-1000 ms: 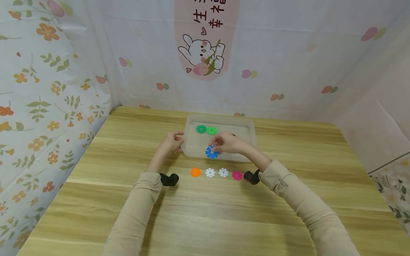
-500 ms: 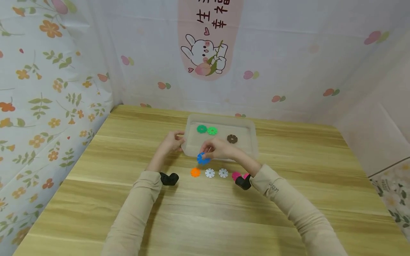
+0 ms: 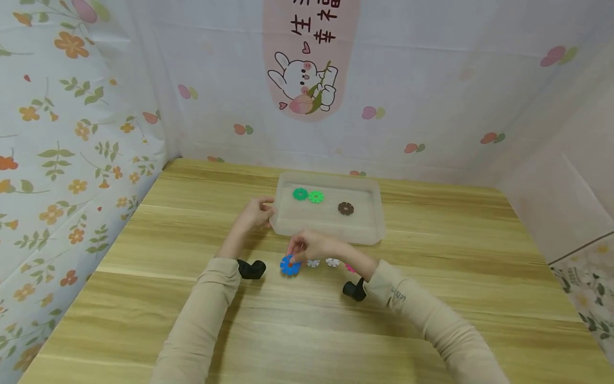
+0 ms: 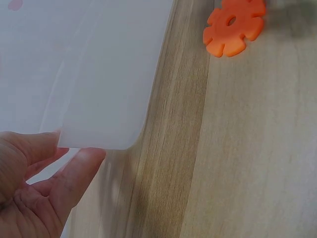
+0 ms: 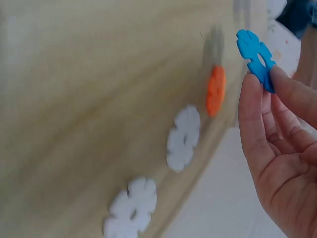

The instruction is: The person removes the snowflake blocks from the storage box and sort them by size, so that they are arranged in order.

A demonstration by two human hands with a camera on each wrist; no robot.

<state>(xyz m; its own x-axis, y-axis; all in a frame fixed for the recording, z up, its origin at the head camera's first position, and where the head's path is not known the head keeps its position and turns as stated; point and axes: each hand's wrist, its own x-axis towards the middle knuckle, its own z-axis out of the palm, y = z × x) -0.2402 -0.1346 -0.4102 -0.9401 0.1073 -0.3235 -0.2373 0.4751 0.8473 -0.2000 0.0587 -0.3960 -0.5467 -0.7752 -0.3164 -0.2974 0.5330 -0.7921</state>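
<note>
A: Start at the right hand (image 3: 313,246). Is it holding anything?

B: Yes, thumb and finger pinch the blue disc (image 5: 253,49) by its edge, up off the table (image 3: 307,330).

A: And the left hand (image 3: 256,214)?

B: It grips the edge of the tray (image 3: 336,232) near one corner, presumably to steady it.

A: So which step is this?

B: I'd say adding the blue disc to a row in front of the tray: orange disc (image 4: 242,30), two white discs (image 3: 313,263), then a pink disc (image 3: 350,268), partly covered by the right arm.

A: What should the next move be?

B: Probably a shift towards the person's left, past the orange disc, then lowering the blue disc flat and letting go without nudging its neighbour.

A: From the head view it looks as if blue sits on orange.

B: That's overlap. The right wrist view shows a gap between them, and the left wrist view has orange lying by itself on the wood.

A: What does only the head view give?

B: The tray's contents: a dark green disc (image 3: 300,194) just beside a light green disc (image 3: 316,197), with a brown disc (image 3: 346,208) well apart.
</note>
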